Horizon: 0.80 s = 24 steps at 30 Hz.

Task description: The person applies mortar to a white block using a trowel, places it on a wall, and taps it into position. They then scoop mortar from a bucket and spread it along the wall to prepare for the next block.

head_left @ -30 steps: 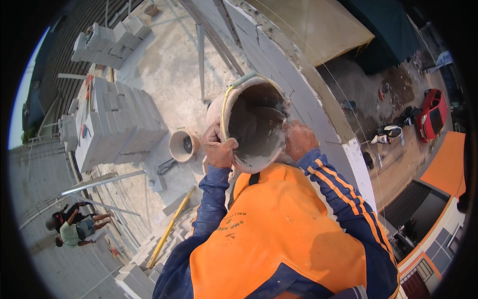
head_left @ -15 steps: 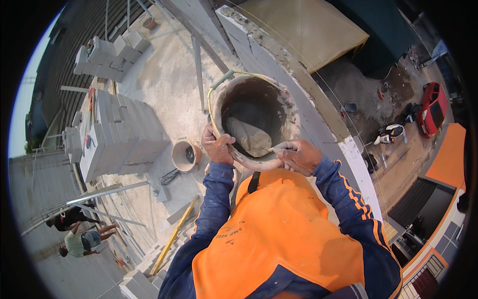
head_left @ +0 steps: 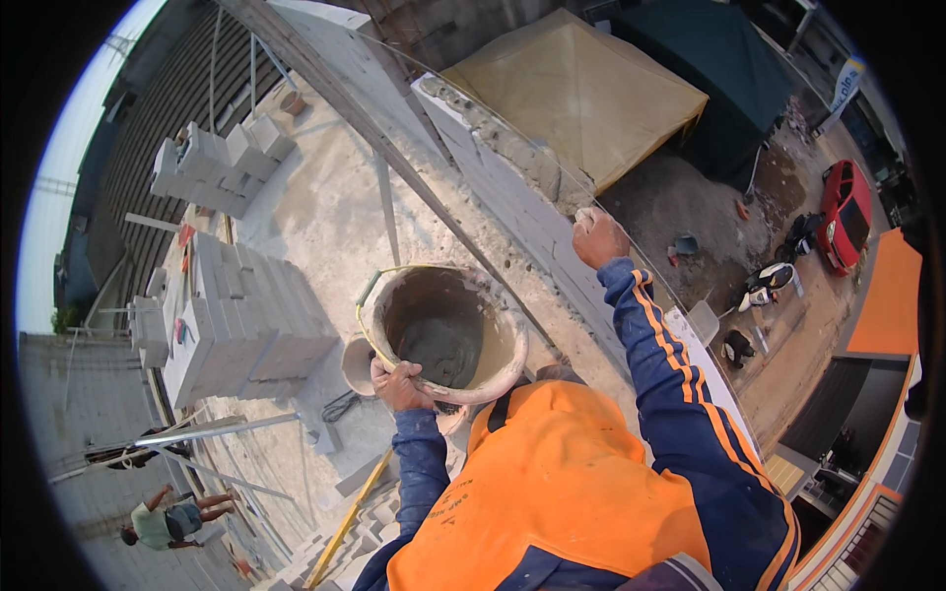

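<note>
Just ahead of the orange shirt, the left hand grips the near-left rim of a round, crusted bucket, mouth facing up, long axis near upright, wet grey mortar inside. The right hand is curled, holding what I cannot tell, at the rough-topped block wall; farther left stand stacked, square-edged blocks.

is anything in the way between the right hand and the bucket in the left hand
Nothing visible seems to block it. The right hand is by the top of the block wall; the bucket, gripped by the left hand, has its open mouth uncovered. A long beam shows nearby, but appears to lie behind, not across.
</note>
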Tool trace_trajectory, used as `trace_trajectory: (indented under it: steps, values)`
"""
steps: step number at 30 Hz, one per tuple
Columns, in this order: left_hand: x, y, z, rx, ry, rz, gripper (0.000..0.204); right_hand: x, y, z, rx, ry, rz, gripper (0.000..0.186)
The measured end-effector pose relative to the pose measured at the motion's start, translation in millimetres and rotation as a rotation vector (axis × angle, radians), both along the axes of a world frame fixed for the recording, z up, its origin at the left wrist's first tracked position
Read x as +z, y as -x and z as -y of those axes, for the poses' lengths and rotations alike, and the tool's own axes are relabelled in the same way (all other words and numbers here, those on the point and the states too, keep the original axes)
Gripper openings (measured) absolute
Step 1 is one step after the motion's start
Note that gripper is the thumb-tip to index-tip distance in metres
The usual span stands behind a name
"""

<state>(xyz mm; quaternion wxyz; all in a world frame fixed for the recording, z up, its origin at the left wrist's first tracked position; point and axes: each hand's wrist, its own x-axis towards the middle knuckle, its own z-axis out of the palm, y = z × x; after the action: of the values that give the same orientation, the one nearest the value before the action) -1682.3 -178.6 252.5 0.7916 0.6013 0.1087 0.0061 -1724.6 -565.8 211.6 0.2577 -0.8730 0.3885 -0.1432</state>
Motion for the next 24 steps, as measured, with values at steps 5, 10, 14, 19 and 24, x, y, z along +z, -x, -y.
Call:
trace_trajectory:
  steps: [5,10,14,19,24]
  values:
    - [-4.9,6.1,-10.5,0.110,0.010,0.000,0.029,24.6,-17.7,-6.4,-0.007,0.034,-0.316,0.041]
    - [-10.5,10.0,-15.8,0.125,0.055,-0.022,0.028,28.3,23.7,-30.0,-0.018,0.146,-0.394,0.045]
    - [-8.9,7.4,-14.7,0.076,0.043,-0.016,0.027,26.1,59.7,-38.4,-0.054,0.150,-0.390,0.045]
    - [-3.0,4.4,-7.7,-0.005,0.065,-0.032,0.026,33.3,110.5,-55.8,-0.031,0.261,-0.288,0.038]
    - [8.6,4.7,4.4,-0.105,0.087,-0.028,0.025,57.1,145.1,-87.6,0.341,0.153,0.051,0.032]
